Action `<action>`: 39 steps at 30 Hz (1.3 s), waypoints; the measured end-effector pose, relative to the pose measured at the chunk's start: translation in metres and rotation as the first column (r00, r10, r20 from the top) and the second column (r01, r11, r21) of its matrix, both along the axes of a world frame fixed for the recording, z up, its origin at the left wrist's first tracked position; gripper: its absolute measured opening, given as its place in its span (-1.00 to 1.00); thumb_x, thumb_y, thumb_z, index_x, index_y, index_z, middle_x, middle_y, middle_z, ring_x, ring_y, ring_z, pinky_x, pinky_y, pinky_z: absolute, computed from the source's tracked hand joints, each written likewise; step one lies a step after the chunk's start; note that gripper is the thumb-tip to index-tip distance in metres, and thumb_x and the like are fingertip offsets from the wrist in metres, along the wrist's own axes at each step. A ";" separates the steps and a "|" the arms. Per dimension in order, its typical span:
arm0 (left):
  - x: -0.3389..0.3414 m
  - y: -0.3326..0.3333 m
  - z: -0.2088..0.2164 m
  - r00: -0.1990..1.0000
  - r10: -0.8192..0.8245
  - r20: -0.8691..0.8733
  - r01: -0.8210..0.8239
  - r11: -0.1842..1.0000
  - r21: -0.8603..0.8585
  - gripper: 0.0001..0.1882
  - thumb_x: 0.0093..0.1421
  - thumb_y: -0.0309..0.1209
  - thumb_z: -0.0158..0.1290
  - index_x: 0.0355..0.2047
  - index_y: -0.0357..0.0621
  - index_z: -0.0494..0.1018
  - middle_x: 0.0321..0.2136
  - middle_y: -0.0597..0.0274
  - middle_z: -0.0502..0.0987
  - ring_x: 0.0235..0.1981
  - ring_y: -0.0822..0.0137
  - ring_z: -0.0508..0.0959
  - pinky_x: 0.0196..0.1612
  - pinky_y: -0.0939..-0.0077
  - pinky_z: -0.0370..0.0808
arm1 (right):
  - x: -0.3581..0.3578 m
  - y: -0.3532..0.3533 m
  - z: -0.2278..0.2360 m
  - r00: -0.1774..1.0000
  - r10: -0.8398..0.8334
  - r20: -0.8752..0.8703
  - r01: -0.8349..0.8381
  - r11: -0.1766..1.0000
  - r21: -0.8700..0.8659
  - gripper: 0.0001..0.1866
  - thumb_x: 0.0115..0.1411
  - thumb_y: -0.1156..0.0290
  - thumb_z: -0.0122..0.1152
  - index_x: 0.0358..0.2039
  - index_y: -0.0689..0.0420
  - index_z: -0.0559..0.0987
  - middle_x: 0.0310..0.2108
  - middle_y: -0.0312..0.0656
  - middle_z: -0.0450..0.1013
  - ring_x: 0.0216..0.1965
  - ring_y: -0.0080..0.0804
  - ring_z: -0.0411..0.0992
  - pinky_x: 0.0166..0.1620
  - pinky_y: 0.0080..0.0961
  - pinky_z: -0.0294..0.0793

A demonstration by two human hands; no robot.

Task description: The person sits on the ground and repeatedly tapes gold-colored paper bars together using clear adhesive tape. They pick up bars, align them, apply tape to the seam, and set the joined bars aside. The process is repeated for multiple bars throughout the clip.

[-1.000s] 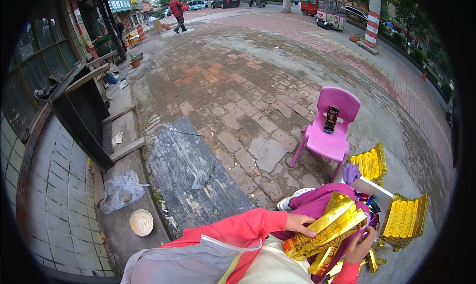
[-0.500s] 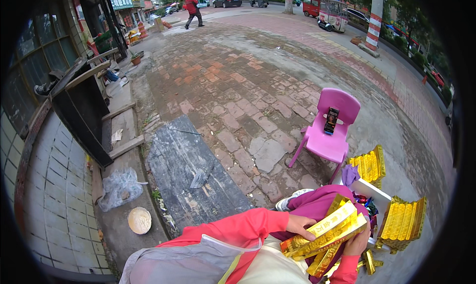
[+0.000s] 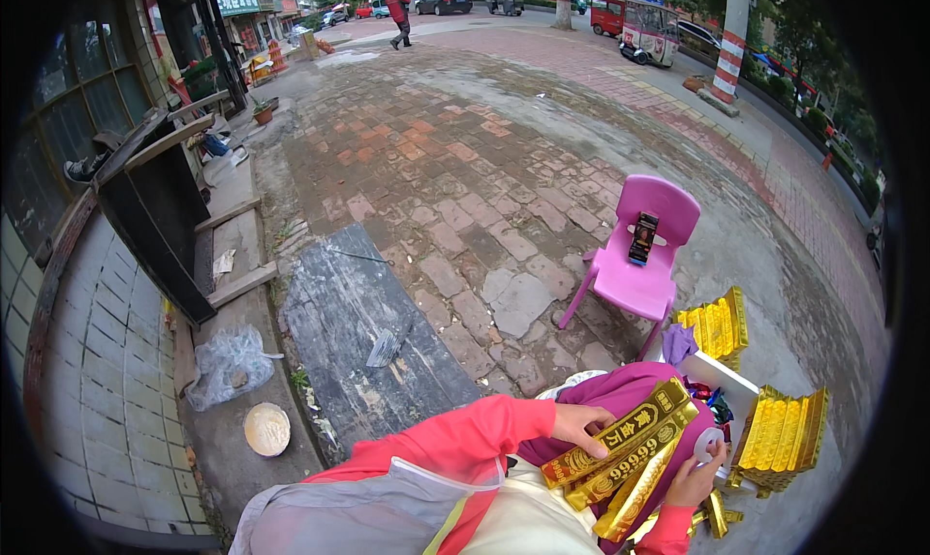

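My left hand is closed on the end of several long gold paper strips fanned over my lap, its thumb on top. The strips carry dark print and rest on my purple trousers. My right hand has its fingers closed on a whitish ring that looks like a roll of clear tape, held beside the strips' right side. More folded gold pieces lie low by my right wrist. A white box with shiny coloured wrappers inside stands just past my knee.
Stacks of gold folded paper stand right of the box. A pink chair ahead bears a small dark box. At left lie a dark board with a brush-like piece, a bowl of pale paste and a plastic bag.
My right hand has let go of the gold strips and now holds the tape roll to their right. The strips lie flatter on my lap. A distant person in red has walked rightward.
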State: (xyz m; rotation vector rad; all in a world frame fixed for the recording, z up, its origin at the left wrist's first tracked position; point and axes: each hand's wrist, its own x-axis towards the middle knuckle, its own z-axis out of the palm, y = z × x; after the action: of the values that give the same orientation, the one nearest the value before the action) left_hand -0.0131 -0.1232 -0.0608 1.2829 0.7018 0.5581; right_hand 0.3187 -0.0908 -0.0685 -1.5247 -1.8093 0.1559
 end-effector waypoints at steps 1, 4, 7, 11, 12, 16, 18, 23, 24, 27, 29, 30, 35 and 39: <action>-0.001 0.001 -0.001 0.998 0.016 0.066 -0.014 1.000 -0.027 -0.06 0.18 -0.15 0.33 0.40 -0.29 0.08 0.22 0.10 0.37 0.26 0.28 0.35 0.32 0.36 0.31 | -0.002 0.000 0.000 1.000 -0.007 0.018 0.007 1.000 -0.010 -0.38 0.28 0.60 0.06 0.35 0.18 0.21 0.09 0.16 0.43 0.10 0.12 0.45 0.09 -0.17 0.44; -0.003 0.005 -0.007 0.981 0.058 0.184 -0.045 0.996 -0.074 -0.05 0.19 -0.16 0.32 0.41 -0.32 0.06 0.32 0.10 0.29 0.32 0.32 0.28 0.39 0.33 0.18 | -0.008 0.000 0.002 0.997 0.039 0.069 -0.039 0.999 -0.002 -0.37 0.26 0.60 0.08 0.35 0.19 0.21 0.12 0.17 0.43 0.09 0.16 0.47 0.05 -0.15 0.49; -0.003 0.007 -0.014 0.968 0.044 0.247 -0.044 0.999 -0.009 -0.04 0.20 -0.13 0.31 0.42 -0.32 0.05 0.32 0.11 0.29 0.34 0.31 0.24 0.41 0.34 0.12 | -0.010 0.005 0.004 0.994 0.051 0.098 -0.045 0.997 -0.069 -0.38 0.25 0.62 0.08 0.33 0.17 0.23 0.09 0.16 0.44 0.06 0.18 0.47 0.03 -0.13 0.50; -0.002 0.005 -0.019 0.934 0.067 0.350 -0.046 0.997 -0.069 -0.04 0.20 -0.11 0.31 0.42 -0.31 0.06 0.33 0.14 0.27 0.34 0.31 0.23 0.41 0.32 0.10 | -0.012 0.008 0.000 0.991 0.047 0.125 -0.033 0.993 -0.112 -0.38 0.21 0.64 0.09 0.30 0.12 0.26 0.11 0.11 0.43 0.03 0.21 0.47 -0.02 -0.10 0.50; -0.002 0.004 -0.019 0.922 0.077 0.380 -0.048 0.995 -0.085 -0.04 0.20 -0.10 0.31 0.42 -0.31 0.06 0.33 0.15 0.27 0.34 0.31 0.23 0.41 0.32 0.11 | -0.013 0.009 -0.001 0.987 0.031 0.160 -0.014 0.994 -0.107 -0.39 0.21 0.64 0.08 0.29 0.11 0.26 0.13 0.11 0.42 0.03 0.21 0.47 -0.02 -0.09 0.50; -0.002 0.002 -0.015 0.875 0.095 0.474 -0.038 0.991 -0.127 -0.05 0.21 -0.11 0.30 0.42 -0.30 0.07 0.33 0.15 0.27 0.35 0.30 0.23 0.41 0.32 0.12 | -0.014 0.009 -0.004 0.981 0.038 0.192 -0.025 0.997 -0.072 -0.40 0.22 0.63 0.07 0.28 0.11 0.27 0.19 0.08 0.39 0.05 0.20 0.46 -0.02 -0.08 0.50; -0.003 0.002 -0.014 0.865 0.095 0.493 -0.033 0.991 -0.131 -0.07 0.22 -0.12 0.29 0.42 -0.30 0.07 0.33 0.15 0.28 0.35 0.30 0.24 0.41 0.32 0.13 | -0.015 0.009 -0.003 0.980 0.045 0.191 -0.032 0.997 -0.073 -0.41 0.21 0.63 0.07 0.28 0.12 0.27 0.21 0.09 0.37 0.06 0.20 0.46 -0.02 -0.08 0.50; -0.004 0.002 -0.012 0.820 0.132 0.557 -0.019 0.979 -0.203 -0.12 0.26 -0.19 0.27 0.41 -0.30 0.07 0.32 0.13 0.29 0.33 0.29 0.28 0.39 0.30 0.19 | -0.016 0.006 0.002 0.979 0.098 0.179 -0.089 0.994 -0.057 -0.40 0.19 0.63 0.10 0.27 0.15 0.27 0.24 0.13 0.33 0.07 0.22 0.44 0.00 -0.10 0.49; -0.005 0.002 -0.011 0.796 0.149 0.587 -0.018 0.975 -0.222 -0.15 0.28 -0.23 0.25 0.41 -0.29 0.08 0.32 0.13 0.29 0.32 0.29 0.30 0.37 0.29 0.23 | -0.016 0.005 0.003 0.979 0.085 0.186 -0.071 0.994 -0.082 -0.39 0.18 0.64 0.10 0.27 0.16 0.27 0.24 0.14 0.32 0.08 0.23 0.43 0.01 -0.09 0.49; -0.006 0.001 -0.005 0.736 0.178 0.653 -0.004 0.966 -0.259 -0.18 0.28 -0.25 0.24 0.41 -0.26 0.08 0.32 0.15 0.30 0.31 0.27 0.33 0.37 0.27 0.25 | -0.018 0.003 0.009 0.980 0.103 0.168 -0.092 0.993 -0.068 -0.37 0.15 0.66 0.10 0.27 0.18 0.26 0.21 0.15 0.32 0.11 0.24 0.40 0.04 -0.08 0.47; -0.006 0.001 0.001 0.713 0.222 0.665 -0.034 0.958 -0.284 -0.21 0.29 -0.27 0.23 0.41 -0.21 0.11 0.29 0.16 0.34 0.29 0.26 0.37 0.35 0.25 0.29 | -0.020 0.002 0.016 0.980 0.131 0.152 -0.132 0.991 -0.001 -0.36 0.13 0.67 0.09 0.26 0.20 0.26 0.17 0.13 0.32 0.13 0.24 0.38 0.05 -0.07 0.46; -0.007 0.000 0.005 0.703 0.228 0.674 -0.040 0.958 -0.283 -0.23 0.30 -0.26 0.22 0.40 -0.18 0.12 0.28 0.16 0.36 0.29 0.25 0.37 0.36 0.24 0.29 | -0.020 0.001 0.021 0.981 0.122 0.151 -0.120 0.993 -0.020 -0.36 0.12 0.68 0.08 0.26 0.21 0.27 0.16 0.13 0.32 0.13 0.25 0.38 0.05 -0.06 0.46; -0.006 0.000 0.022 0.708 0.223 0.670 -0.050 0.962 -0.267 -0.21 0.29 -0.23 0.23 0.41 -0.15 0.11 0.30 0.13 0.34 0.31 0.22 0.35 0.38 0.22 0.25 | -0.025 -0.004 0.056 0.975 0.127 0.180 -0.150 0.982 0.115 -0.42 0.12 0.70 0.05 0.20 0.24 0.32 0.10 0.10 0.34 0.07 0.18 0.43 -0.02 -0.18 0.48; -0.001 -0.002 0.037 0.730 0.180 0.659 -0.087 0.981 -0.172 -0.15 0.27 -0.19 0.26 0.43 -0.17 0.08 0.33 0.13 0.30 0.35 0.23 0.29 0.39 0.22 0.20 | -0.033 -0.013 0.087 0.993 0.096 -0.070 -0.099 0.994 -0.054 -0.60 0.21 0.66 0.06 0.08 0.25 0.41 0.01 -0.02 0.38 -0.16 -0.18 0.41 -0.15 -0.40 0.40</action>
State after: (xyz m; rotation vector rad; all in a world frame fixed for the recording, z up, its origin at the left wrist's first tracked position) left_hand -0.0137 -0.1252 -0.0239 0.8110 0.2060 1.0161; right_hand 0.2858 -0.1037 0.0181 -1.4536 -1.8407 0.3055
